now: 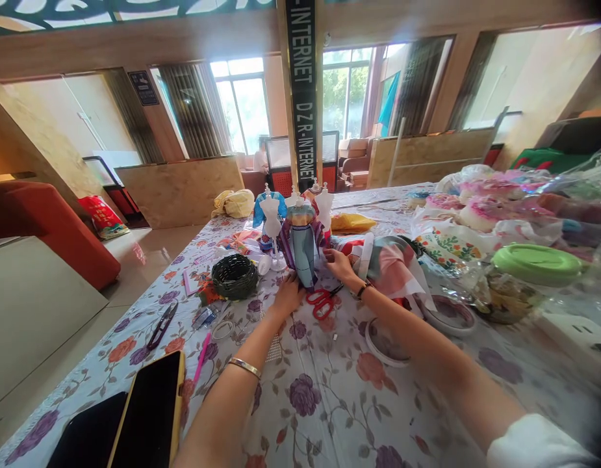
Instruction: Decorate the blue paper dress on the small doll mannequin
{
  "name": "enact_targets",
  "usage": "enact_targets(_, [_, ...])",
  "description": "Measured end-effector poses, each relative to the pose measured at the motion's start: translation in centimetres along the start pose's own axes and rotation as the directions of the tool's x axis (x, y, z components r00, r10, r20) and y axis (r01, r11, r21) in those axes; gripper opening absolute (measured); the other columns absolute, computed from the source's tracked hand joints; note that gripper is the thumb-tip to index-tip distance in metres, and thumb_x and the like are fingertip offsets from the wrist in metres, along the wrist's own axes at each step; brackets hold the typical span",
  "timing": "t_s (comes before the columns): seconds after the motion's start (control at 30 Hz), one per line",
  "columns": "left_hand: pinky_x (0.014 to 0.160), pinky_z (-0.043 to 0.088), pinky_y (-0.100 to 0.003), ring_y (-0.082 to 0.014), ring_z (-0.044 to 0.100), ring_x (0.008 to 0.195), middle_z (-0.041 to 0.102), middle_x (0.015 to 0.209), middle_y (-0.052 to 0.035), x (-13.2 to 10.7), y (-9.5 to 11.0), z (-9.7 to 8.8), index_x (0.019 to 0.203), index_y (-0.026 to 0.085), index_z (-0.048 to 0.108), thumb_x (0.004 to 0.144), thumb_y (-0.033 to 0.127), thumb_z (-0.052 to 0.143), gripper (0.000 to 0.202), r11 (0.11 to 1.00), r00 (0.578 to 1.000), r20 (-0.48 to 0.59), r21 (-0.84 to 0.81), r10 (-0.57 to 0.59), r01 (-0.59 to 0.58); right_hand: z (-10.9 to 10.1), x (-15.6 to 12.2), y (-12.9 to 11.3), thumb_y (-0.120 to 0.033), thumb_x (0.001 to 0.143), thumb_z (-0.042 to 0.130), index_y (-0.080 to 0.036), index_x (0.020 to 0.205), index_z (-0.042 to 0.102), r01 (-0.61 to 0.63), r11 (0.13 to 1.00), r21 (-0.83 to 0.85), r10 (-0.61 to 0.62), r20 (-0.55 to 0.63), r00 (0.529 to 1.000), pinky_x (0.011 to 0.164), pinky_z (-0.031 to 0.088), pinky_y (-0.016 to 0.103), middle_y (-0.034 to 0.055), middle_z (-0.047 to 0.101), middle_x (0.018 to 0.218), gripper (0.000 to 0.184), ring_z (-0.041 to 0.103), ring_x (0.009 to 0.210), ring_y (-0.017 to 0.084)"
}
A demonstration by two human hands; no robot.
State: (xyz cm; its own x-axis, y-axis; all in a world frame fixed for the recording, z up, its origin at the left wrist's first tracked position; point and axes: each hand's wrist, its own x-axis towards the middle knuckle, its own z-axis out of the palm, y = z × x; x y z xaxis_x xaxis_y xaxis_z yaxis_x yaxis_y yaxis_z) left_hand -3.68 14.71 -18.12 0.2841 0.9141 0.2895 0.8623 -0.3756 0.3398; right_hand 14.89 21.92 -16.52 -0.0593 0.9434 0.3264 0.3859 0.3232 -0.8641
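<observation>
A small dress form (pixel 302 250) in a grey-blue skirt with purple striped side pieces stands in front of me. My left hand (pixel 287 297) is at its lower end, fingers curled against the base and partly hidden. To the right of the skirt is my right hand (pixel 340 266), its bent fingers apart and the tips close to the fabric; contact is hard to make out. Red-handled scissors (pixel 320 303) lie between my hands. Behind stand a white mini dress form (pixel 271 218) with a blue garment and another white one (pixel 324 209).
A dark woven basket (pixel 235 276), thread snips (pixel 162 325), a pink pen (pixel 201 357) and a phone (pixel 147 409) lie left. Tape rolls (pixel 388 344), fabric pieces (pixel 395 263), a green-lidded jar (pixel 537 263) and plastic bags are right. The flowered tablecloth (pixel 305 395) covers the table.
</observation>
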Motion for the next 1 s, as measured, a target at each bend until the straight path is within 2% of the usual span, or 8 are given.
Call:
enact_targets(0.2, [0.088,0.051,-0.042,-0.0194,0.061,0.099,0.062,0.111,-0.0076,-0.9,-0.1,-1.6,0.108,0.014,0.061,0.091,0.035,0.057,0.027,0.988,0.979,-0.167,-0.113,-0.120,0.102,-1.3,-2.4,-3.5,-0.035,0.092,0.056,-0.014,0.117,0.057,0.103,0.994,0.017,-0.096,-0.237,0.967,0.082,0.054,0.038,0.0077,0.060,0.113,0.032,0.062,0.095,0.018])
enact_targets(0.33, [0.084,0.051,-0.038,-0.0196,0.063,0.086,0.067,0.090,-0.0083,0.1,0.4,-4.7,0.092,0.013,0.065,0.092,0.020,0.049,0.018,0.968,0.903,-0.373,-0.202,-0.216,0.148,-2.9,-2.8,-7.1,-0.032,0.092,0.055,-0.014,0.110,0.058,0.237,0.971,-0.016,-0.226,-0.356,0.907,0.080,0.053,0.035,0.0065,0.061,0.107,0.025,0.061,0.091,0.016])
enact_targets(0.43, [0.088,0.049,-0.037,-0.0212,0.063,0.091,0.068,0.098,-0.0103,1.7,1.2,-8.2,0.101,0.015,0.065,0.089,0.014,0.043,0.025,0.962,0.836,-0.502,-0.251,-0.221,0.104,-4.4,-1.2,-10.3,-0.025,0.091,0.048,-0.015,0.104,0.059,0.321,0.944,-0.073,-0.323,-0.392,0.861,0.080,0.052,0.034,0.0081,0.062,0.107,0.019,0.060,0.091,0.017])
enact_targets(0.53, [0.092,0.048,-0.034,-0.0203,0.062,0.100,0.067,0.112,-0.0085,3.7,2.0,-11.4,0.110,0.018,0.063,0.088,0.020,0.048,0.027,0.959,0.824,-0.534,-0.283,-0.189,0.037,-5.6,1.3,-13.6,-0.026,0.090,0.048,-0.016,0.107,0.060,0.377,0.913,-0.157,-0.408,-0.304,0.861,0.079,0.051,0.031,0.0079,0.065,0.107,0.023,0.062,0.089,0.016])
enact_targets(0.67, [0.093,0.047,-0.035,-0.0244,0.061,0.107,0.067,0.116,-0.0100,5.8,2.4,-13.4,0.109,0.017,0.065,0.081,0.024,0.060,0.029,0.946,0.874,-0.450,-0.324,-0.185,0.033,-6.0,4.4,-17.2,-0.030,0.087,0.056,-0.012,0.112,0.062,0.429,0.848,-0.309,-0.471,-0.073,0.879,0.075,0.048,0.029,0.0102,0.069,0.100,0.032,0.063,0.082,0.017])
enact_targets(0.73, [0.092,0.047,-0.038,-0.0272,0.062,0.107,0.067,0.115,-0.0117,6.3,2.3,-13.5,0.108,0.016,0.065,0.077,0.027,0.066,0.033,0.937,0.895,-0.396,-0.345,-0.206,0.063,-5.8,5.5,-18.6,-0.029,0.085,0.058,-0.011,0.106,0.066,0.452,0.801,-0.393,-0.477,0.038,0.878,0.076,0.046,0.030,0.0101,0.070,0.094,0.028,0.062,0.081,0.018])
enact_targets(0.9, [0.089,0.047,-0.037,-0.0277,0.063,0.102,0.069,0.108,-0.0107,5.9,2.1,-12.6,0.108,0.017,0.063,0.067,0.034,0.077,0.047,0.918,0.924,-0.303,-0.381,-0.233,0.107,-5.3,6.9,-20.6,-0.022,0.084,0.060,-0.009,0.069,0.068,0.493,0.676,-0.547,-0.436,0.242,0.867,0.069,0.039,0.029,0.0093,0.065,0.072,0.021,0.056,0.071,0.018])
enact_targets(1.0, [0.087,0.048,-0.037,-0.0263,0.064,0.099,0.069,0.106,-0.0107,5.3,1.9,-11.9,0.109,0.016,0.062,0.064,0.036,0.079,0.052,0.913,0.935,-0.273,-0.394,-0.226,0.105,-5.3,7.5,-21.0,-0.020,0.085,0.058,-0.009,0.070,0.067,0.516,0.625,-0.586,-0.421,0.303,0.855,0.067,0.037,0.028,0.0086,0.065,0.072,0.022,0.053,0.069,0.015])
